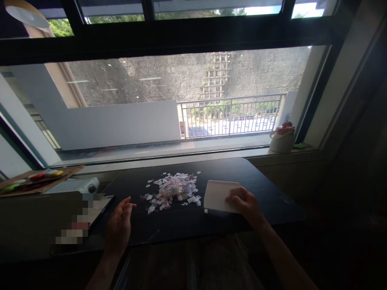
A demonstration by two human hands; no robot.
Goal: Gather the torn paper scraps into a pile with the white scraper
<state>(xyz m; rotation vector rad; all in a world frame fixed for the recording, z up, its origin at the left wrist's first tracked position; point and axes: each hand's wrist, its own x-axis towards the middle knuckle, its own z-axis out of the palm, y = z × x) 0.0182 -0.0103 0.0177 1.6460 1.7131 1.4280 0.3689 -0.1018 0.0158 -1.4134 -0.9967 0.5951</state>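
Note:
A loose heap of small torn or cut paper scraps, mostly white with some pinkish ones, lies on the dark desk. To the right of the heap, my right hand grips the right side of a flat, pale rectangular card with rounded corners, held low over the desk or touching it. One tiny scrap sits at the card's lower left corner. My left hand is at the left of the heap, apart from it, fingers stretched out and holding nothing.
On the left are a blurred-out flat item, a white slatted box with a knob and cardboard with colourful pieces. A white jug-like bottle with a reddish top stands on the window sill behind the desk.

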